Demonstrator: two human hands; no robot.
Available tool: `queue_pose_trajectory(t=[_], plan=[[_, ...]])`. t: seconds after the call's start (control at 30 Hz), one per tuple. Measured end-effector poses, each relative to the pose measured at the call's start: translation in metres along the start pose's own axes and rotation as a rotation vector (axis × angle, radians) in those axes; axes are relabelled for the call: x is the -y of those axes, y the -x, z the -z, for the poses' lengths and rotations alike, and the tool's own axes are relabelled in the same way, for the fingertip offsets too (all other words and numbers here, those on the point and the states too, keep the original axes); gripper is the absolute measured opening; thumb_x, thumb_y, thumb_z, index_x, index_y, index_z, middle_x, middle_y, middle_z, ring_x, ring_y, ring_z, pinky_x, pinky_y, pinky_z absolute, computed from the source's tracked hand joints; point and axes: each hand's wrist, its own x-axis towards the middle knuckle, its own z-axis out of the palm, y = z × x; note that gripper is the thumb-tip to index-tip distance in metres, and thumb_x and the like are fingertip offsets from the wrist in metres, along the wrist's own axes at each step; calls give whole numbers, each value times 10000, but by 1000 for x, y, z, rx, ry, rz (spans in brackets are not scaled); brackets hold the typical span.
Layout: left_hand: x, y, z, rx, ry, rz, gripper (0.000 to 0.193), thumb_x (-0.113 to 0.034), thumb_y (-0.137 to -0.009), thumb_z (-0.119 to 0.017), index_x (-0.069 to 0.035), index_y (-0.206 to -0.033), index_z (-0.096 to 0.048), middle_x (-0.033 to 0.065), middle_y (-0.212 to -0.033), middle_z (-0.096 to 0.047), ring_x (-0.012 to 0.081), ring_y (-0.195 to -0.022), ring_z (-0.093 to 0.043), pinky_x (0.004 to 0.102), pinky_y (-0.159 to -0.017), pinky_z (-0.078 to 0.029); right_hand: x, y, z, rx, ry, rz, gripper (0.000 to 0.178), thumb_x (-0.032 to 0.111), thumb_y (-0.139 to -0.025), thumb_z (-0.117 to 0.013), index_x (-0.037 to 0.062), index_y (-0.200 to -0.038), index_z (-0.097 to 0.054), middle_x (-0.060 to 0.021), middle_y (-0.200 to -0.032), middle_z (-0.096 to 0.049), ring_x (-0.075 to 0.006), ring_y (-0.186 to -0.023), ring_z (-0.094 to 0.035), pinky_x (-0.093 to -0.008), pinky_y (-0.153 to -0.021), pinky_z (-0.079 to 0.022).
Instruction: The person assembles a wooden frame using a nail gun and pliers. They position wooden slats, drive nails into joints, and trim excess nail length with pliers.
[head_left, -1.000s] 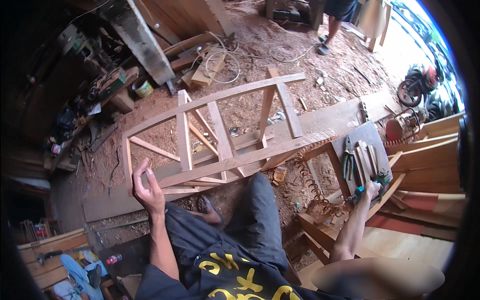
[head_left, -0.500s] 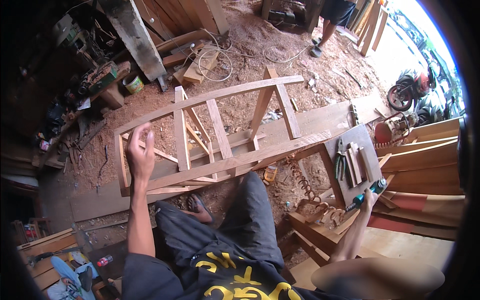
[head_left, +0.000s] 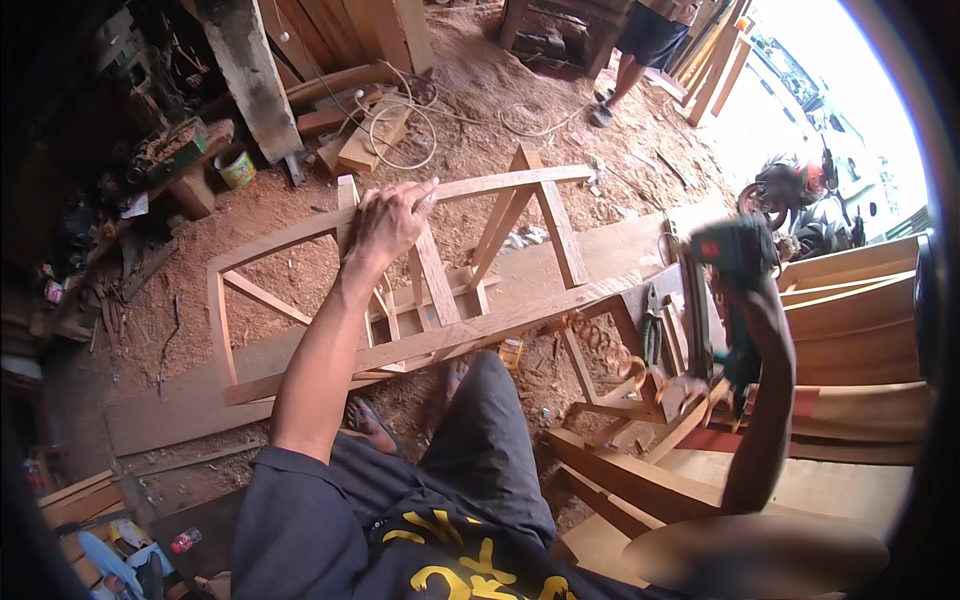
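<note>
A ladder-like wooden frame, with a curved far rail and several slats, lies in front of my legs. My left hand is closed over its curved far rail, beside a slat joint. On the right, my right hand grips a dark green nail gun, raised above a small stand. The gun is slightly blurred and stands apart from the frame. Under it, pliers lie beside short wood strips.
An orange coiled air hose hangs by the stand. Stacked boards fill the right side. Sawdust covers the floor. Beyond the frame lies a looped pale cable. Another person stands at the far side; a motorbike is parked at right.
My left hand has moved right and come down onto the curved rail. My right hand has lifted the nail gun from beside the stand and turned it. The view has shifted slightly.
</note>
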Motion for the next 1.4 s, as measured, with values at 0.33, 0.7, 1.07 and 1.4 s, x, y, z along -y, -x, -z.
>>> queue_pose_trajectory(t=[0.33, 0.7, 1.07, 1.4], plan=[[-6, -1, 4, 3, 45, 43, 366, -382, -1003, -495, -223, -1301, -636, 66, -1206, -679, 261, -1095, -633, 460, -993, -413, 110, -147, -94, 265, 187, -18, 157, 176, -801, -673, 59, -856, -583, 23, -592, -490, -68, -409, -465, -243, -358, -391], [-8, 0, 5, -19, 103, 27, 315, -335, -1012, -496, -190, -1234, -667, 85, -1117, -706, 246, -1029, -657, 471, -990, -417, 88, -177, -122, 323, 385, -70, 262, 267, -781, -659, 36, -904, -653, -13, -628, -536, -111, -466, -521, -271, -395, -419], [-11, 1, 3, -46, 104, 34, 323, -338, -1009, -503, -183, -1243, -662, 68, -1148, -706, 230, -1043, -655, 465, -1000, -391, 100, -140, -93, 233, 314, 26, 205, 235, -866, -669, 41, -851, -607, -5, -601, -524, -90, -404, -485, -258, -370, -387], [-16, 1, 5, 147, 105, 133, 470, -473, -1005, -435, -159, -1318, -592, 93, -1276, -649, 269, -1166, -610, 464, -1068, -368, -83, 91, -43, -162, -284, 111, 219, 209, -875, -652, 26, -981, -593, -19, -775, -580, -111, -687, -553, -283, -606, -453]])
